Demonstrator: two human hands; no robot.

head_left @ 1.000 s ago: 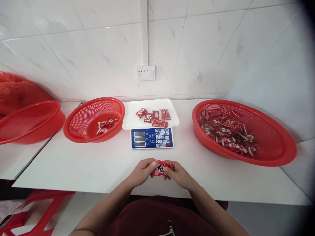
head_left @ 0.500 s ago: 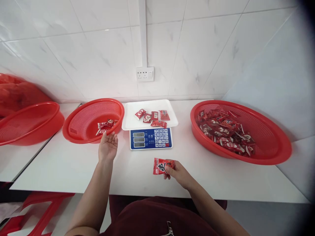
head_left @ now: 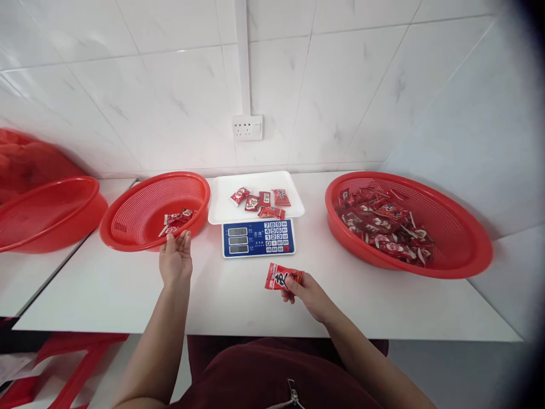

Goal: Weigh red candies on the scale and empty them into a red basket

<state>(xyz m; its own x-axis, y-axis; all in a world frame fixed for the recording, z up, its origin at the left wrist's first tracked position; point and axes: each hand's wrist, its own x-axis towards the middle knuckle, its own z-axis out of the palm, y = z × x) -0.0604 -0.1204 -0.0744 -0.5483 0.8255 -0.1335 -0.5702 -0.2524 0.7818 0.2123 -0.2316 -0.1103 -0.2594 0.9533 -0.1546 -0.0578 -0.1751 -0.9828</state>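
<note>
My left hand is palm up at the near rim of a red plastic basket, its fingers stretched out. Whether the fingertips touch the rim I cannot tell. A few red-and-white packets lie inside that basket. In my right hand is a red snack packet with a large black character on it, pinched between thumb and fingers above the tabletop. Beyond it stands a blue-fronted electronic scale. On the scale's white tray several small red packets are spread out.
To the right, a larger red basket holds a heap of red packets. Another red basket and a red plastic bag are at far left. A socket is on the tiled wall. A red stool stands below the table.
My left hand has moved slightly left and is at the basket's rim. The packet in my right hand has risen and tilted a little. The view has shifted slightly.
</note>
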